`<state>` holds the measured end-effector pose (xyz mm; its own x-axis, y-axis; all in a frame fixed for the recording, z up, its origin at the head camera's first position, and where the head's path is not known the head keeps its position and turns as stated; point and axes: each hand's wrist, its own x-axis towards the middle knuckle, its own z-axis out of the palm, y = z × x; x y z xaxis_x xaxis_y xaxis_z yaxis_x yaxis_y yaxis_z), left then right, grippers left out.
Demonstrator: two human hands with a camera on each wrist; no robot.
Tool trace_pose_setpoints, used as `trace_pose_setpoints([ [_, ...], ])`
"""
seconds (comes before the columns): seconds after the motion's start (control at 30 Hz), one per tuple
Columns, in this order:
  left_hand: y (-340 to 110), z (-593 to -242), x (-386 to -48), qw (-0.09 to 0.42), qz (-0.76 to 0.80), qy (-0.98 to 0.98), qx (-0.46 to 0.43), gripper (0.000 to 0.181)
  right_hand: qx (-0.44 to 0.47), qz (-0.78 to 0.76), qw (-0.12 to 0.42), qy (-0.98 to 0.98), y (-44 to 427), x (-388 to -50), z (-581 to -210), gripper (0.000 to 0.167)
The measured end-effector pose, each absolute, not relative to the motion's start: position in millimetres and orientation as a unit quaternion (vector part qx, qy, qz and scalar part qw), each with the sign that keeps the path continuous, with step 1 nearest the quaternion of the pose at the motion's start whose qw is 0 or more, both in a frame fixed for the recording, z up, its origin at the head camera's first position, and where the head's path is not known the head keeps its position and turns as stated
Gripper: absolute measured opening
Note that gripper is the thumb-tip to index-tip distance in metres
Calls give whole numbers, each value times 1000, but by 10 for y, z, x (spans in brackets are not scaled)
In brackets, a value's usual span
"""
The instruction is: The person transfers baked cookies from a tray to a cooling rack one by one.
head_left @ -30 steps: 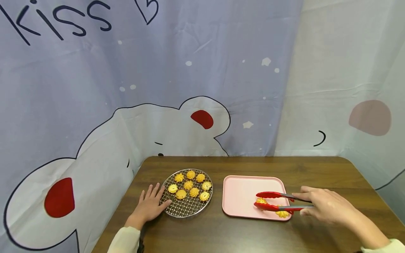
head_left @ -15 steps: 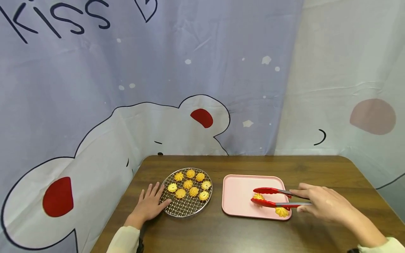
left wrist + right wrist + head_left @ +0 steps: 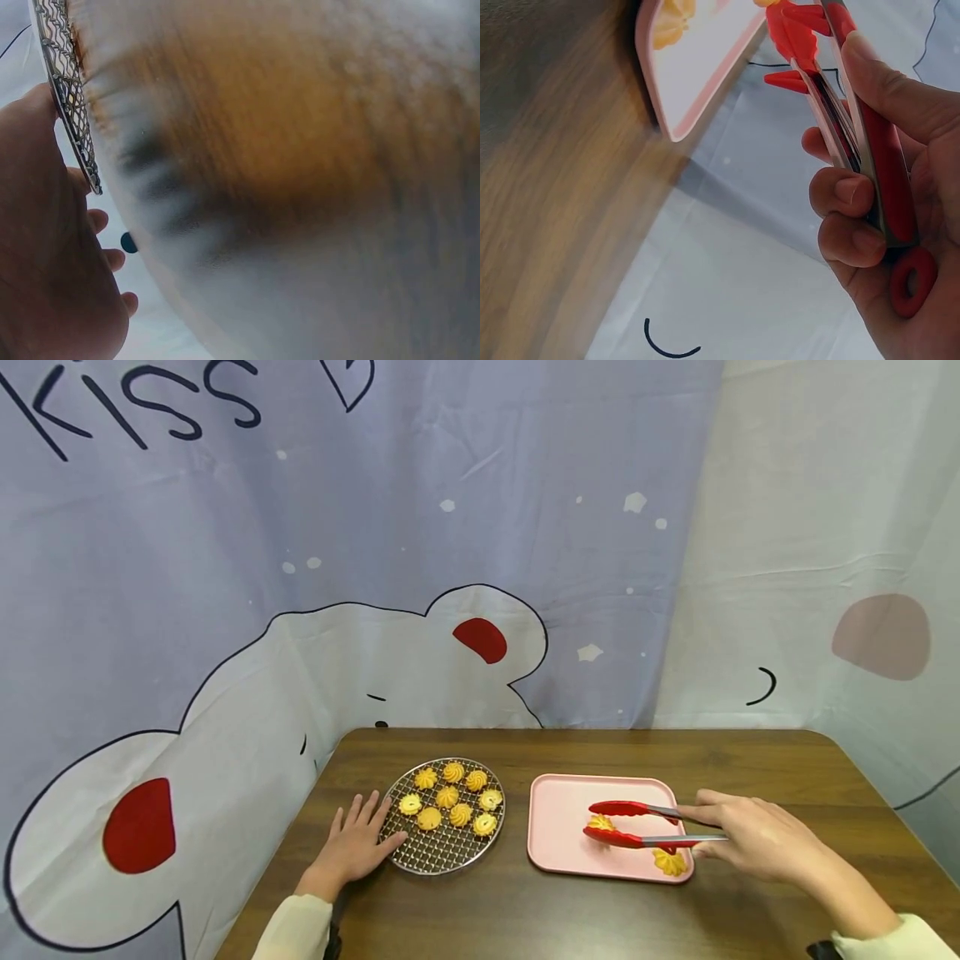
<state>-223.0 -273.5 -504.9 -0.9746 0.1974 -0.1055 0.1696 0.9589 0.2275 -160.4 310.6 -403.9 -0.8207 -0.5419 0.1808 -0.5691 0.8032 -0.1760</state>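
Note:
My right hand (image 3: pixel 765 839) grips a pair of red-tipped tongs (image 3: pixel 622 840), its fingers curled round the handles in the right wrist view. Between the tong tips is a yellow piped cookie (image 3: pixel 600 822), over the left-middle part of a pink rectangular tray (image 3: pixel 558 835); whether it touches the tray I cannot tell. Another cookie (image 3: pixel 670 862) lies in the tray's near right corner, below the tongs. My left hand (image 3: pixel 351 849), fingers spread, rests at the left rim of a round wire rack (image 3: pixel 435 857). Several cookies (image 3: pixel 447 797) sit on that rack, mostly toward its far side.
Rack and tray stand apart on a brown wooden table (image 3: pixel 517 910), the rack on the left. Behind the table hangs a printed curtain (image 3: pixel 600 552). A thin dark cable (image 3: pixel 930 789) runs beside the table's right edge.
My right hand has moved left with the tongs, and the cookie between the tips has shifted left over the tray. My left hand has stayed at the rack.

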Motion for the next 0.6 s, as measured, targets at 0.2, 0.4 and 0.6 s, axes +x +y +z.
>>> trace_pose_setpoints([
  [0.2, -2748, -5067, -2235, 61, 108, 988, 96, 80, 304, 115, 76, -943, 3026, -1637, -3996, 47],
  [0.4, -2751, -5063, -2223, 67, 109, 987, 93, 82, 310, 121, 69, -940, 2903, -1677, -3935, 45],
  [0.6, -2749, -5042, -2210, 67, 110, 987, 92, 83, 331, 120, 63, -934, 2744, -1735, -3899, 46],
])
